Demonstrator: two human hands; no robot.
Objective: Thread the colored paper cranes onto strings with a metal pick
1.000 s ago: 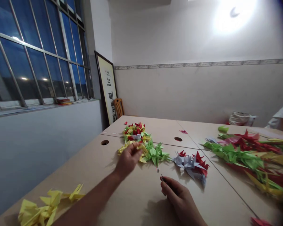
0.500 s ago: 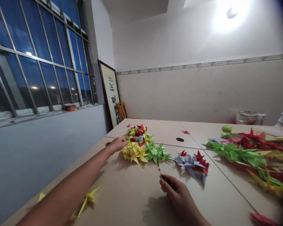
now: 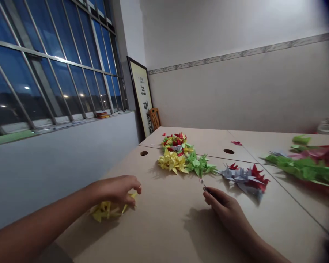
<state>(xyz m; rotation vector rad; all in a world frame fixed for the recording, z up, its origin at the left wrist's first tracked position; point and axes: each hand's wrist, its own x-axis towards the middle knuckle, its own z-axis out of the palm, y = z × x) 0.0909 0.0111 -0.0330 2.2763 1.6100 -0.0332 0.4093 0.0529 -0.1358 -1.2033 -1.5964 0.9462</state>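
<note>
My left hand [image 3: 123, 190] hovers low at the near left, thumb and fingers apart, over a small group of folded yellow paper cranes [image 3: 105, 211]. One pointed yellow piece shows between thumb and fingers; whether they touch it is unclear. My right hand [image 3: 226, 206] is closed on a thin metal tool [image 3: 204, 187], mostly hidden in the fingers, with a small pale pinkish bit at its tip. Just beyond that tip lie bunches of paper cranes: yellow [image 3: 173, 162], green [image 3: 200, 164] and mixed red and yellow [image 3: 175, 140]. Grey-white cranes [image 3: 239, 174] rest beside red ones [image 3: 257, 179].
More green paper cranes [image 3: 301, 168] are heaped at the right side of the table [image 3: 159, 219]. Two round holes pierce the tabletop, one being the right hole [image 3: 229, 151]. A red string-like item [image 3: 236, 143] lies near the back. A barred window [image 3: 57, 73] is on the left.
My left hand has come back from the yellow bunch to the near-left yellow cranes, its fingers now spread. My right hand still holds the tool. The view has turned left and down.
</note>
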